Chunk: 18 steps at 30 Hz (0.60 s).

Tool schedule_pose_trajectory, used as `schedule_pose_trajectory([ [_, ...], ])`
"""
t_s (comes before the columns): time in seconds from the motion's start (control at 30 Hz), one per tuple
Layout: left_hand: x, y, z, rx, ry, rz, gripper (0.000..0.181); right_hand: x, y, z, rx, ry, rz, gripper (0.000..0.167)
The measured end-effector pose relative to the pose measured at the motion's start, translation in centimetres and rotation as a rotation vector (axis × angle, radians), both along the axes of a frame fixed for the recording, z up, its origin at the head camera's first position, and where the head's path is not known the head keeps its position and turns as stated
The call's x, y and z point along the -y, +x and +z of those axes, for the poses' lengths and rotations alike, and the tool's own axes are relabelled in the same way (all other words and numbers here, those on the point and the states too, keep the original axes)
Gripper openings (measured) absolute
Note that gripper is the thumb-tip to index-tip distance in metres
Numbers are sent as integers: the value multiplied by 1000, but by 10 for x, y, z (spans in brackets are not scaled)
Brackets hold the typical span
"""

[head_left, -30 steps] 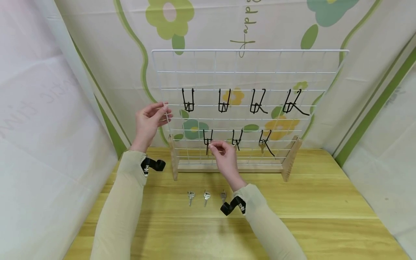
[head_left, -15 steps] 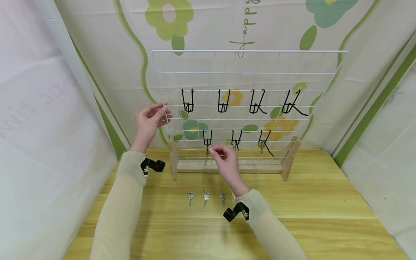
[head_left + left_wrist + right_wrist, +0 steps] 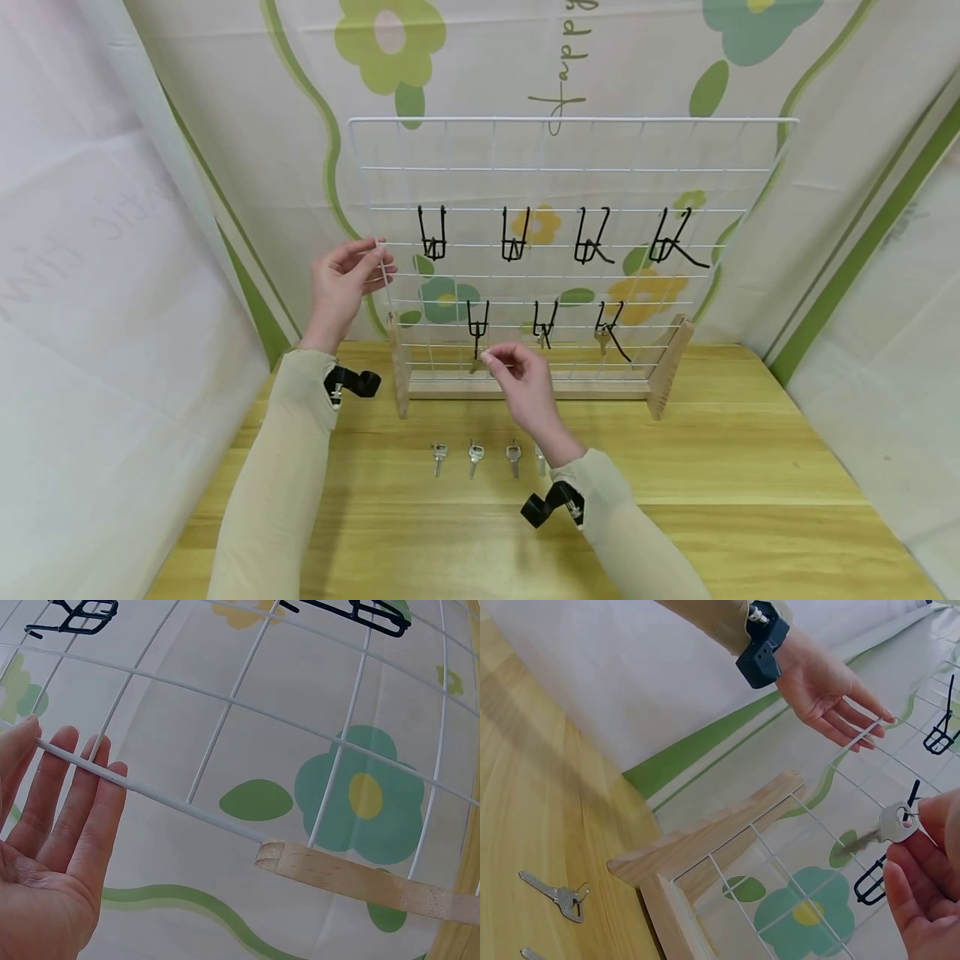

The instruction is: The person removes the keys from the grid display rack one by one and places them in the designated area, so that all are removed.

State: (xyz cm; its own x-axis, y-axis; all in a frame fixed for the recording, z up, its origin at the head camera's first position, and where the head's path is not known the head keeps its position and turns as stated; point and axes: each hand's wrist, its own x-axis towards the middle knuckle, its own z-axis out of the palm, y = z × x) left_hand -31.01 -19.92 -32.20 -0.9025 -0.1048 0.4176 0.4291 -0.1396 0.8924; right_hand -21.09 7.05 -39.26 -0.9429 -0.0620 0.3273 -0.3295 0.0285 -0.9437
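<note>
My left hand [image 3: 341, 279] holds the left edge wire of a white wire grid rack [image 3: 180, 806], thumb in front and fingers behind it. A silver key [image 3: 896, 823] is at the tip of the left lower black hook [image 3: 477, 321]. My right hand [image 3: 525, 379] pinches the small ring at that key's head. The hook tip overlaps the key head in the right wrist view; whether it passes through the ring I cannot tell. Other keys hang on the middle lower hook [image 3: 545, 321] and the right lower hook [image 3: 611, 321].
Several silver keys [image 3: 439, 457] lie in a row on the wooden table [image 3: 420, 533], one partly behind my right wrist. Several black hooks [image 3: 432, 237] form an upper row. Wooden feet [image 3: 670, 367] support the rack before a flowered cloth [image 3: 300, 50].
My right hand has moved slightly down and toward me beside the left lower hook, uncovering more of that hook and the keys on the table. The left hand stays on the rack's edge.
</note>
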Motion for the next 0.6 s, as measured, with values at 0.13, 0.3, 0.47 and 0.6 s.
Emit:
schedule_pose_trajectory([
  [0.13, 0, 0, 0, -5, 1, -3, 32, -3, 2, -3, 0, -1, 9, 10],
  [0.3, 0, 0, -1, -9, 8, -9, 33, -8, -4, -20, -6, 0, 25, 10],
  [0.47, -1, 0, -1, -9, 4, -5, 37, -16, -2, -27, -44, -11, 61, 10],
  [0.6, -1, 0, 0, -8, 10, -7, 35, -23, 2, -30, -59, 9, 60, 13],
])
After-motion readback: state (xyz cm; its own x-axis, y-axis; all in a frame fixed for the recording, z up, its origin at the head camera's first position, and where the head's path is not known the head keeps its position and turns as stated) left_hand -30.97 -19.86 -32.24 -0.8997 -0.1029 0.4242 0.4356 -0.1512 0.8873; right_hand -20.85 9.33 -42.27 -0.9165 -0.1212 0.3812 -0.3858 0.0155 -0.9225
